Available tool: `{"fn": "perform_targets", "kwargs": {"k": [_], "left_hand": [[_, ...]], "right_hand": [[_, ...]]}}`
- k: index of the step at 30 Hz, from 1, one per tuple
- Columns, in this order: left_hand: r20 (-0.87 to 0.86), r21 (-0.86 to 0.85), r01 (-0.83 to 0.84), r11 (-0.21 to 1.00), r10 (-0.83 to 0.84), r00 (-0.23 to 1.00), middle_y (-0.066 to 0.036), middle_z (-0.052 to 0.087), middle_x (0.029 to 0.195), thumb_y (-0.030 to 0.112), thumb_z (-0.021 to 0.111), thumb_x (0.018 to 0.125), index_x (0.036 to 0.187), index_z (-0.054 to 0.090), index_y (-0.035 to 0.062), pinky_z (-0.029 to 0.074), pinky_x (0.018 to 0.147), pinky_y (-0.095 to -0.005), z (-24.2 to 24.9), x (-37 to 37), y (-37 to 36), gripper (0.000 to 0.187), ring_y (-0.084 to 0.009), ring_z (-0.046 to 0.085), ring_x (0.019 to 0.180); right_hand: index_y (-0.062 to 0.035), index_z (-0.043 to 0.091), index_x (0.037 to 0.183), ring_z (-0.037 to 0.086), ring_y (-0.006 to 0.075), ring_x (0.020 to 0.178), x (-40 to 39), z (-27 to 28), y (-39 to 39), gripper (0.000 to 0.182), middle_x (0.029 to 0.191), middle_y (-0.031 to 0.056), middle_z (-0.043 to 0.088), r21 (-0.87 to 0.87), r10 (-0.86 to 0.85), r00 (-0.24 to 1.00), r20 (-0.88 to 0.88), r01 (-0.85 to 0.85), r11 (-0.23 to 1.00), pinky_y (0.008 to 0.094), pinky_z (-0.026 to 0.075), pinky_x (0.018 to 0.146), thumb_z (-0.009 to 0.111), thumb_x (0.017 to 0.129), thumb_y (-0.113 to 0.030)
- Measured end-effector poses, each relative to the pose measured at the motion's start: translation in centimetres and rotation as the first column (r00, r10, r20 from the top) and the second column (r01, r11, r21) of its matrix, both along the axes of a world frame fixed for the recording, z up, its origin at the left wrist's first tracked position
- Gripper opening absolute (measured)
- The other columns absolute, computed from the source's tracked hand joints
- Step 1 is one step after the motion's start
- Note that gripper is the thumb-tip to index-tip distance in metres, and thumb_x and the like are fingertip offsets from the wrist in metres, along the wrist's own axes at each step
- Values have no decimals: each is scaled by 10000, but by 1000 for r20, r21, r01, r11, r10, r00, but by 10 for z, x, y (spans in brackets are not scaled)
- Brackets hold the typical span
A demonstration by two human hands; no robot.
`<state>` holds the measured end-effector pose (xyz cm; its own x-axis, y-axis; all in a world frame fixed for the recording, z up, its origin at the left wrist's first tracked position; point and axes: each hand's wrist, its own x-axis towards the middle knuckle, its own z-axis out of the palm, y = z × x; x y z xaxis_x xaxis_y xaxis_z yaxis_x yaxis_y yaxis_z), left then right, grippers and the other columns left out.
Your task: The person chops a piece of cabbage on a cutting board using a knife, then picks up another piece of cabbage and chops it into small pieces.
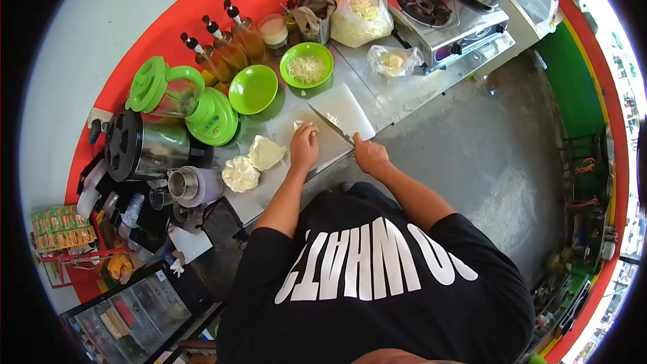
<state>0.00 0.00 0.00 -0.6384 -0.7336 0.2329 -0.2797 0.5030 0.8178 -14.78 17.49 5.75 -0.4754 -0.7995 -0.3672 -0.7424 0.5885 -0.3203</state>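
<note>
My right hand (371,154) is wrapped round the handle of a kitchen knife (330,123), whose blade slants up and left across a white cutting board (350,111). Left of the blade, my left hand (304,145) rests on the board with its fingers curled together; what they hold, if anything, is hidden. A small pale piece (297,124) lies by those fingertips. Pale shreds (331,118) lie on the blade's other side. Left of the board sit two pale chunks that look like cabbage, one rounded (240,174) and one flatter (266,153).
Behind the board are a green bowl of pale shreds (305,69) and another green bowl (253,89). A bag of shreds (362,17), a smaller bag (393,61) and a gas stove (448,23) stand right. Pump bottles (219,50), a green blender (212,118) and a purple-grey container (202,187) stand left.
</note>
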Motion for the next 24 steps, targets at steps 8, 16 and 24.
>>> {"fn": "perform_targets", "kwargs": {"k": [8, 16, 24], "left_hand": [[197, -155, -74, 985, 104, 975, -72, 717, 1201, 15, 666, 854, 1047, 718, 130, 402, 959, -421, 60, 0, 12, 230, -247, 642, 1138], [253, -325, -175, 929, 264, 931, -58, 721, 1091, 89, 721, 839, 1036, 731, 101, 441, 944, -431, 56, -10, 31, 197, -288, 622, 1088], [468, -265, 45, 963, 88, 879, -47, 731, 1039, 88, 680, 864, 922, 760, 75, 496, 873, -405, 54, -28, 19, 100, -284, 660, 1002]], "right_hand": [[-42, 446, 1152, 715, 458, 868, -26, 3, 4, 238, 904, 268, 714, 38, 61, 996, 67, -64, 997, 575, 550, 767, 515, 940, -126], [-46, 452, 1156, 716, 461, 886, -40, 9, 11, 213, 918, 271, 718, 44, 126, 985, 119, -132, 990, 568, 558, 790, 488, 969, -141], [-19, 449, 1152, 690, 496, 854, -48, 19, 7, 237, 896, 283, 706, -97, 229, 952, 203, -213, 972, 592, 543, 778, 488, 980, -178]]}}
